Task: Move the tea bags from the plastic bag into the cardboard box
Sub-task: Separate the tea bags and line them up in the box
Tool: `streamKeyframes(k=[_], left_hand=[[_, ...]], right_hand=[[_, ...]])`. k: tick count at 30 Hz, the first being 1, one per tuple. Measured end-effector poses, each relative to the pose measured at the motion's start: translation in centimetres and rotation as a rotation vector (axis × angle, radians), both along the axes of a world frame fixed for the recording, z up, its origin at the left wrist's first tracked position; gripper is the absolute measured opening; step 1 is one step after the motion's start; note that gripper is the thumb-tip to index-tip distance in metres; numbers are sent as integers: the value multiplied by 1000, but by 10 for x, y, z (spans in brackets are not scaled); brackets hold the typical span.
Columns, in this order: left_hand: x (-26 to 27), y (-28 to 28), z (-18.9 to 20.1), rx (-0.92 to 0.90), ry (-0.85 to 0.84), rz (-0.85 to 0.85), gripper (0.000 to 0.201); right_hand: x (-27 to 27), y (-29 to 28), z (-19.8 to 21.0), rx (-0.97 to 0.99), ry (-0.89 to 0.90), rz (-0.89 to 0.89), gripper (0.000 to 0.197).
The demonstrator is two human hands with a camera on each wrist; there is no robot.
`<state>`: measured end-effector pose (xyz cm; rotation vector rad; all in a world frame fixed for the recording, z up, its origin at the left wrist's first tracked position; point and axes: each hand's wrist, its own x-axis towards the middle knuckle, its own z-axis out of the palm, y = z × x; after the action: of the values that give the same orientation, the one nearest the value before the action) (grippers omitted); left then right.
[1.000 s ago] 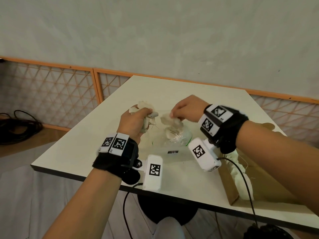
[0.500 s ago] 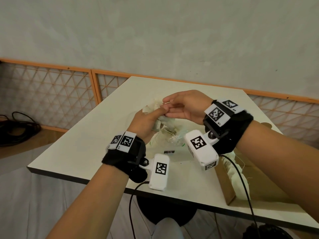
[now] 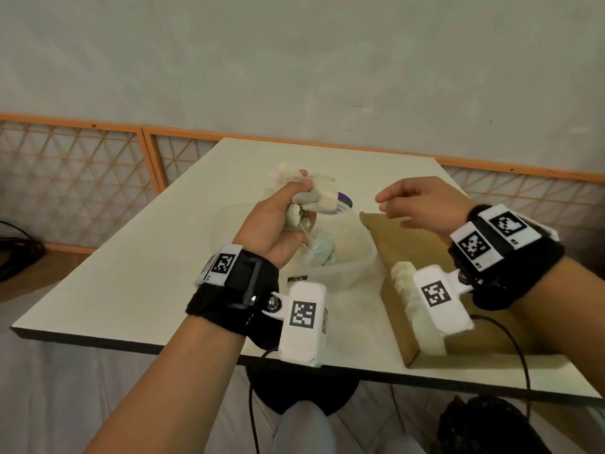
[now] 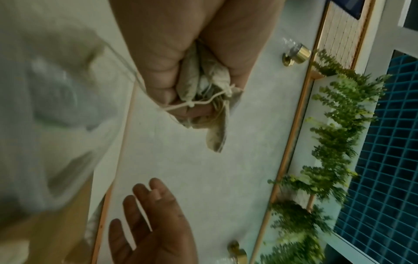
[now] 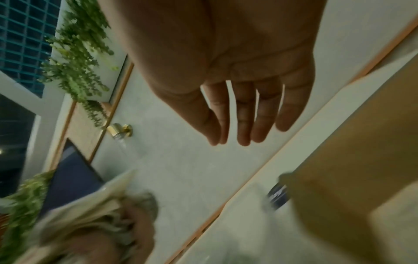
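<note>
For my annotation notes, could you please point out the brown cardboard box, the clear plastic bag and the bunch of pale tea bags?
brown cardboard box (image 3: 397,249), head view, left wall.
clear plastic bag (image 3: 347,253), head view, middle.
bunch of pale tea bags (image 4: 203,84), left wrist view, gripped part.

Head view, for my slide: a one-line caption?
Left hand grips tea bags; empty right hand hovers over the cardboard box.

On the table, the plastic bag lies at the middle, with the cardboard box just to its right. A row of tea bags lies inside the box along its left wall. The left hand, above the bag, grips a bunch of tea bags; the right hand is over the box's far end.
</note>
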<state>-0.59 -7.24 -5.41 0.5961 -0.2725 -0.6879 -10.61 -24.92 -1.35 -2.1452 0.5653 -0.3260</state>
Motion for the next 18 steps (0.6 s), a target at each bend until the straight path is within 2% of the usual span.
streamKeyframes(k=[4, 7, 10, 14, 17, 18], left_hand=[[-42, -36, 8, -23, -8, -115, 18], [-65, -62, 6, -36, 35, -234, 10], [-86, -83, 3, -65, 92, -292, 18], [-111, -100, -1, -120, 164, -361, 21], [-117, -103, -15, -92, 206, -339, 10], [-117, -102, -21, -79, 218, -322, 12]], right_hand=[[-52, -56, -13, -131, 122, -217, 24], [-95, -89, -31, -135, 240, -357, 43], [-130, -106, -50, -71, 299, -425, 59], [-151, -103, -74, 144, 262, -452, 60], [-159, -92, -88, 171, 183, -420, 51], [-162, -86, -90, 215, 156, -395, 47]])
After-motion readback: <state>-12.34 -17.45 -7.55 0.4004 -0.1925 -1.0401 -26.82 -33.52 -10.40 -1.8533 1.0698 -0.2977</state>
